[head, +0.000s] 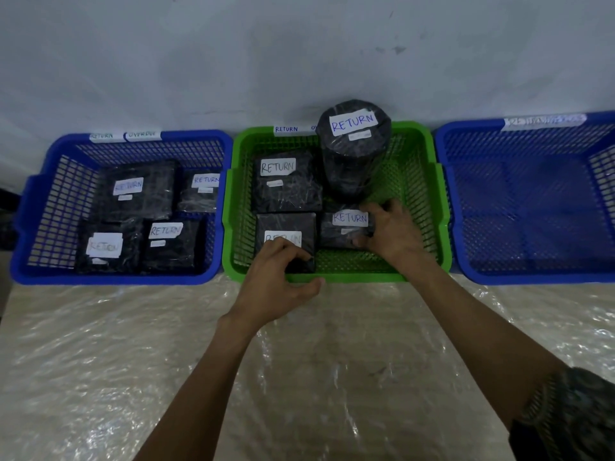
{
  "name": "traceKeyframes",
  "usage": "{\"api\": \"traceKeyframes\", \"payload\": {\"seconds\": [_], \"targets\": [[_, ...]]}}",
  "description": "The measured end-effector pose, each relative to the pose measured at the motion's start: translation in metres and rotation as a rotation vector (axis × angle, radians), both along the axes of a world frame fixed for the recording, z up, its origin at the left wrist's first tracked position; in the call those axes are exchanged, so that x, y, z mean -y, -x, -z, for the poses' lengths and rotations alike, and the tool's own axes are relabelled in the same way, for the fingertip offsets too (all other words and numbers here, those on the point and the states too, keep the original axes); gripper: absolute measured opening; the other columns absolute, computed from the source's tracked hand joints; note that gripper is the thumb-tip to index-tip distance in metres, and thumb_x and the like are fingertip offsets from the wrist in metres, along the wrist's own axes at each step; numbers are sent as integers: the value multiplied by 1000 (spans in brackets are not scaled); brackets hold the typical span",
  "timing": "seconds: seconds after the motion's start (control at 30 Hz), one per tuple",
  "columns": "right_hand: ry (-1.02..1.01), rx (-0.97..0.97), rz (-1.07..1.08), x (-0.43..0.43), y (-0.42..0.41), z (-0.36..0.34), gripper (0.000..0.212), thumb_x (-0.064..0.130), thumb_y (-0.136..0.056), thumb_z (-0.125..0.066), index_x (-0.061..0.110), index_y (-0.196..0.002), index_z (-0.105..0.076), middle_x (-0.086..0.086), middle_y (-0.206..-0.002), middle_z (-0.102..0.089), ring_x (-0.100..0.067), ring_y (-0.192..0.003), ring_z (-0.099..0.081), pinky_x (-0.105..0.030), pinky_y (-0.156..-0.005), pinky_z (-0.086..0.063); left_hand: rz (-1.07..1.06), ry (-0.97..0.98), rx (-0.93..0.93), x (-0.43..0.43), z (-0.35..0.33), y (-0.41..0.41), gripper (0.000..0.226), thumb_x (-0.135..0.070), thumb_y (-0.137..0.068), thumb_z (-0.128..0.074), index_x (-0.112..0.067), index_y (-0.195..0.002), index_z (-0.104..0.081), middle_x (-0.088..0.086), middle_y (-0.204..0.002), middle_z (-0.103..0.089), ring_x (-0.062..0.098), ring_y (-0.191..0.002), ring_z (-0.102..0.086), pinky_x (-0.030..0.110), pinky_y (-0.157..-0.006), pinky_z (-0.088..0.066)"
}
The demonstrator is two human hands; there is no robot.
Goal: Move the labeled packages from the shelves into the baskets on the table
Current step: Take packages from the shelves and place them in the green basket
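Green basket (349, 278): holds four black RETURN packages. Left hand (273, 277) grips the flat package (286, 224) at its front left. Right hand (396, 234) clasps the small package (342, 229) beside it, probably settling both flat, labels upward for reading.

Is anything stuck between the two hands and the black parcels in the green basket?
Nothing visible. The left hand grips the front-left black wrapped package, the right hand the small black wrapped package beside it, both inside the green plastic basket.
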State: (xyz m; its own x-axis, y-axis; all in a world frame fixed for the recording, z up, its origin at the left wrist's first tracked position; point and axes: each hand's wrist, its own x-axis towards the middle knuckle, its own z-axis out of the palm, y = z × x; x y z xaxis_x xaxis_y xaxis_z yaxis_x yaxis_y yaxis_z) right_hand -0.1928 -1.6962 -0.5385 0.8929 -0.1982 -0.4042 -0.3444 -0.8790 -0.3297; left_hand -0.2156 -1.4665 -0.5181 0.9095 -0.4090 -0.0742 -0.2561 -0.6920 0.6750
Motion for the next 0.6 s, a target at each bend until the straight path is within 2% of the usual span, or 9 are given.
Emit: {"api": "traceKeyframes", "payload": {"seconds": [0.23, 0.4, 0.6], "targets": [[201, -121, -280, -3, 6, -9, 61, 38, -78, -71, 25, -132, -46, -8, -140, -38, -31, -129, -31, -42, -99, -39, -1, -2, -7, 0, 2, -1, 55, -58, -64, -63, -17, -99, -68, -11, -93, -48, 6, -93, -47, 4, -77, -32], [106, -116, -287, 2, 8, -3, 55, 39, -74, -72, 23, -123, -53, -8, -133, -44, -36, -127, -38, -41, -104, -35, 4, -1, -1, 0, 2, -1, 54, -57, -63, -63, -17, -99, -68, -10, -93, -50, 5, -92, -47, 8, -76, -33], [89, -99, -276, 3, 13, 0, 62, 43, -73, -72, 24, -127, -49, -8, -131, -43, -35, -123, -36, -40, -100, -37, 11, -1, -8, 0, 3, -2, 54, -58, -64, -63, -18, -100, -67, -11, -94, -49, 4, -92, -46, 7, -75, -32]]}}
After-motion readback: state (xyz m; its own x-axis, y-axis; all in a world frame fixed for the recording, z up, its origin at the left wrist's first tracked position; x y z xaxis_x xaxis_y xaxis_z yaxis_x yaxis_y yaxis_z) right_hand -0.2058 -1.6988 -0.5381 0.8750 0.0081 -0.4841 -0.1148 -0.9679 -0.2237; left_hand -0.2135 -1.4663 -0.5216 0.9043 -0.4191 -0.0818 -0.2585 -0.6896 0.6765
